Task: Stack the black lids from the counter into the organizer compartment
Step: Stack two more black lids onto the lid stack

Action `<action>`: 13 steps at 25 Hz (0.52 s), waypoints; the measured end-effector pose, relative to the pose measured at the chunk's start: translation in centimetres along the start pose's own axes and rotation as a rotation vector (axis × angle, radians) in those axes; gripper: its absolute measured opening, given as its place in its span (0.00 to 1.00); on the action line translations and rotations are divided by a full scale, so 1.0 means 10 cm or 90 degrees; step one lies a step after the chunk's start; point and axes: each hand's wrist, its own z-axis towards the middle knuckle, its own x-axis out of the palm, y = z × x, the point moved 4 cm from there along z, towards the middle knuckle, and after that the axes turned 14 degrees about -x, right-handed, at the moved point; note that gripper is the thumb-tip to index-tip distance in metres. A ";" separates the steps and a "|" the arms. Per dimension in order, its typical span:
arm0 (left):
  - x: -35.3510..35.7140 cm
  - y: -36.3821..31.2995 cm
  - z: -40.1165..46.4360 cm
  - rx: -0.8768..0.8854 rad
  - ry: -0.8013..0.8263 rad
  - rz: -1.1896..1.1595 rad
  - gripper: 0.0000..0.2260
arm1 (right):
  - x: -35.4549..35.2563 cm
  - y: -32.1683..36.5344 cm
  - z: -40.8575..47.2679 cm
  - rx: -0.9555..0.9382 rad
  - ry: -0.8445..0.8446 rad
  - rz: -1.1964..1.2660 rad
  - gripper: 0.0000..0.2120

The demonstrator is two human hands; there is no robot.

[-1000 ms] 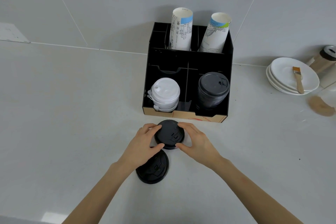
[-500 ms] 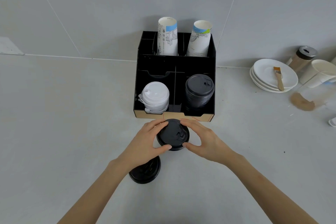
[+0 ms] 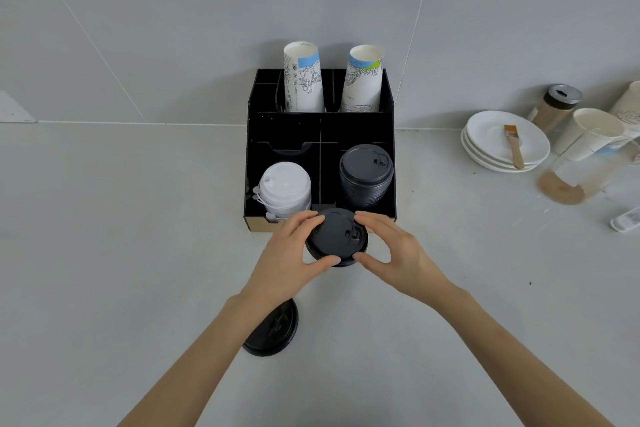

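A black lid (image 3: 337, 236) is held between both hands just in front of the black organizer (image 3: 287, 130). My left hand (image 3: 287, 258) grips its left rim and my right hand (image 3: 394, 253) grips its right rim. A stack of black lids (image 3: 366, 175) fills the organizer's front right compartment. White lids (image 3: 285, 189) fill the front left one. Another black lid (image 3: 273, 329) lies flat on the counter under my left forearm, partly hidden by it.
Two paper cup stacks (image 3: 304, 78) stand in the organizer's back row. To the right are stacked white plates (image 3: 485, 142) with a brush (image 3: 514, 146), a shaker jar (image 3: 554, 107), paper cups (image 3: 592, 133) and a clear cup with brown residue (image 3: 568, 184).
Both hands have lifted the lid and carried it forward toward the organizer's front edge. The lid left on the counter now lies further behind my left arm.
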 end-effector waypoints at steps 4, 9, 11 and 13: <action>0.00 -0.15 0.12 0.008 -0.028 -0.010 0.27 | -0.15 -0.01 0.08 -0.007 -0.024 -0.012 0.24; -0.02 -0.35 0.33 0.022 -0.046 -0.008 0.27 | -0.37 -0.08 0.24 -0.004 -0.035 -0.047 0.25; -0.03 -0.43 0.45 0.020 -0.050 -0.005 0.27 | -0.46 -0.13 0.34 -0.002 -0.042 -0.066 0.25; -0.03 -0.49 0.57 0.019 -0.053 -0.001 0.27 | -0.54 -0.18 0.43 0.001 -0.045 -0.085 0.25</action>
